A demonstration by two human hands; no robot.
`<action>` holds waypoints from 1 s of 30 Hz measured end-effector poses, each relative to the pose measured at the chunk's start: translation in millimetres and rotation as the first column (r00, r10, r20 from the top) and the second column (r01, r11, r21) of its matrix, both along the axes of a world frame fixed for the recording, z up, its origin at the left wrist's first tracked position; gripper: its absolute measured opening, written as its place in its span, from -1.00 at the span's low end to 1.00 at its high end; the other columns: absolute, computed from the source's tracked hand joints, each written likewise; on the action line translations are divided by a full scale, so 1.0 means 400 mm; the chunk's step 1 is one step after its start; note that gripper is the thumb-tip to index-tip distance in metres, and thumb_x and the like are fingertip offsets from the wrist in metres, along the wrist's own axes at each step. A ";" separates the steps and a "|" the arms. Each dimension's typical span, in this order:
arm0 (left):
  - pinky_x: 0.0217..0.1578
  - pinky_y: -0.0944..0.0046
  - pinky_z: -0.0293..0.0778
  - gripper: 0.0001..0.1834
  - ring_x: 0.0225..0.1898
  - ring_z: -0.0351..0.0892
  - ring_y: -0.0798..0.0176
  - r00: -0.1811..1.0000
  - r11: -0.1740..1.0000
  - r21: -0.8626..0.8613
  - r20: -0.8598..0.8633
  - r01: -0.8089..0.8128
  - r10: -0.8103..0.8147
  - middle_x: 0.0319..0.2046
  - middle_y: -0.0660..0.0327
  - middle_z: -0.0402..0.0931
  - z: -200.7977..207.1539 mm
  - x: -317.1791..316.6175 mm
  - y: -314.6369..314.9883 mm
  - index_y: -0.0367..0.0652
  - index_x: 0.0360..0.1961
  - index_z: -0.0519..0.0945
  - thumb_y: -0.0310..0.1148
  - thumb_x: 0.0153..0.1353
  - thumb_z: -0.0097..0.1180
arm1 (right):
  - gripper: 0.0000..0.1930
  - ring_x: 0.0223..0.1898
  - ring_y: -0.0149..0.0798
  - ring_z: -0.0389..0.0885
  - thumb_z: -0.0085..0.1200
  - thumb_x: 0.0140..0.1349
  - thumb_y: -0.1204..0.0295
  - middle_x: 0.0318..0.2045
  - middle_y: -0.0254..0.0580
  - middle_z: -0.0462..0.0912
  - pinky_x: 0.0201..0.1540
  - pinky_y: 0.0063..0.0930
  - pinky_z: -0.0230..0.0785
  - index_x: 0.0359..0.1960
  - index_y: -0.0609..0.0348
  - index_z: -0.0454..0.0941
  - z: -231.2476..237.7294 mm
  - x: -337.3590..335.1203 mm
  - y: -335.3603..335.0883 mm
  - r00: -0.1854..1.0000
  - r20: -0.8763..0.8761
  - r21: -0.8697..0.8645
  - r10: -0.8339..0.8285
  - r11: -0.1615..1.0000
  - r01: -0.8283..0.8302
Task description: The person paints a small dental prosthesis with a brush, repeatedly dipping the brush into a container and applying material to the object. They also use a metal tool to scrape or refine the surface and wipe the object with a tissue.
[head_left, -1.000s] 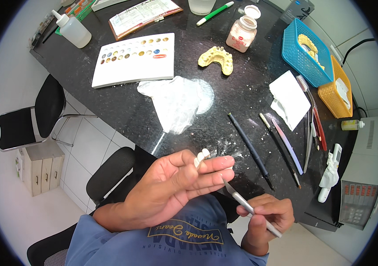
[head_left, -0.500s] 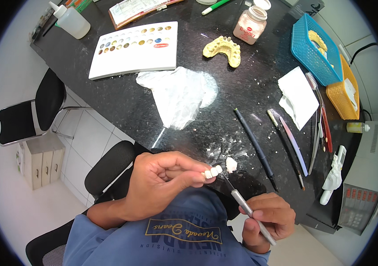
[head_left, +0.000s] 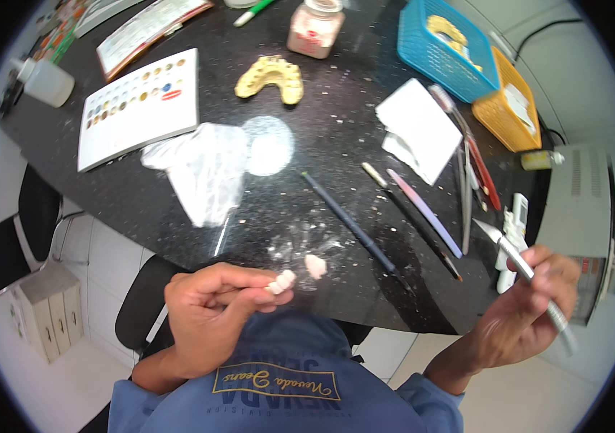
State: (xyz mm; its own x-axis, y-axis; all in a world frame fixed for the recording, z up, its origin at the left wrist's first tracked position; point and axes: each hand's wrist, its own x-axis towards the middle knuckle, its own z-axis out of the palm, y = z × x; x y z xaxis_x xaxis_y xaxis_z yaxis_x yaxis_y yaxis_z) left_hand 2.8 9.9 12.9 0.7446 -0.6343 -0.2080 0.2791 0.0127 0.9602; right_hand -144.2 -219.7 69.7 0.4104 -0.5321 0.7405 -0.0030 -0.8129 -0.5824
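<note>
My left hand (head_left: 210,314) pinches a dental bridge (head_left: 280,282), a short row of white tooth crowns, between thumb and fingers near the table's front edge. A pale pink lump (head_left: 315,266) lies on the black table just right of it, amid scattered white powder. Off to the right, my right hand (head_left: 527,310) is closed round the silver handle of a craft knife (head_left: 516,261). Its pointed blade is raised up and to the left, well apart from the bridge. Behind the knife lies a white device (head_left: 514,234), partly covered by the hand.
Brushes and slim tools lie right of centre, including a dark pen-like tool (head_left: 350,224), beside a folded white tissue (head_left: 423,130). Farther back are a yellow dental cast (head_left: 271,78), a pink-powder jar (head_left: 314,30), a blue basket (head_left: 451,54), a yellow basket (head_left: 502,108) and a white palette (head_left: 141,108).
My right hand has carried the knife away from the bridge, to the right and upward. My left hand still holds the bridge. The view has swung rightward, so the table's things sit farther left.
</note>
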 end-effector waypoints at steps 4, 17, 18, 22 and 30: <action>-0.27 0.31 0.68 -0.91 -0.26 0.71 0.08 0.999 1.000 -0.031 -0.045 0.002 -0.003 -0.29 -0.14 0.64 -0.002 0.002 0.002 -0.51 -0.27 0.56 -0.67 0.20 0.11 | -0.64 -0.33 -0.33 0.54 0.15 0.18 0.55 -0.33 -0.18 0.50 -0.25 -0.53 0.46 0.03 0.29 0.46 0.083 0.056 0.018 0.960 -0.280 0.106 0.008 0.994 0.023; -0.33 0.30 0.67 -0.94 -0.34 0.71 0.11 1.000 1.000 -0.011 -0.021 -0.022 0.022 -0.34 -0.14 0.64 -0.004 -0.003 -0.003 -0.50 -0.32 0.54 -0.68 0.21 0.06 | -0.65 -0.37 -0.10 0.60 0.22 0.07 0.51 -0.29 -0.13 0.53 -0.32 -0.32 0.48 -0.06 0.20 0.54 0.013 0.090 0.023 0.619 -0.769 -0.047 0.161 0.951 -0.306; -0.34 0.30 0.67 -0.94 -0.35 0.71 0.12 0.999 0.999 0.000 -0.008 -0.035 0.035 -0.34 -0.14 0.64 -0.004 -0.001 -0.001 -0.50 -0.32 0.54 -0.67 0.21 0.06 | -0.63 -0.42 -0.19 0.61 0.25 0.05 0.48 -0.33 -0.17 0.58 -0.38 -0.40 0.50 -0.07 0.26 0.55 0.040 0.084 0.039 0.689 -0.713 -0.128 0.130 0.942 -0.310; -0.36 0.32 0.65 -0.94 -0.40 0.70 0.15 0.998 0.999 -0.001 0.044 -0.043 0.043 -0.36 -0.14 0.63 -0.016 -0.006 -0.003 -0.49 -0.31 0.53 -0.66 0.21 0.07 | -0.86 -0.69 -0.48 0.46 0.36 0.00 0.43 -0.64 -0.38 0.53 -0.68 -0.67 0.30 -0.45 0.20 0.68 -0.009 -0.080 0.141 0.792 -0.343 -0.137 0.505 0.807 -0.574; -0.29 0.33 0.59 -0.76 -0.30 0.67 0.14 0.978 1.000 0.013 0.208 0.004 -0.007 -0.25 -0.06 0.62 -0.068 -0.002 0.028 -0.36 -0.19 0.52 -0.35 0.28 0.15 | -0.74 -0.41 0.17 0.62 0.07 0.19 0.25 -0.50 0.09 0.64 -0.31 -0.08 0.48 -0.40 0.24 0.58 -0.610 -0.628 0.204 0.483 -0.874 0.366 0.044 0.715 0.596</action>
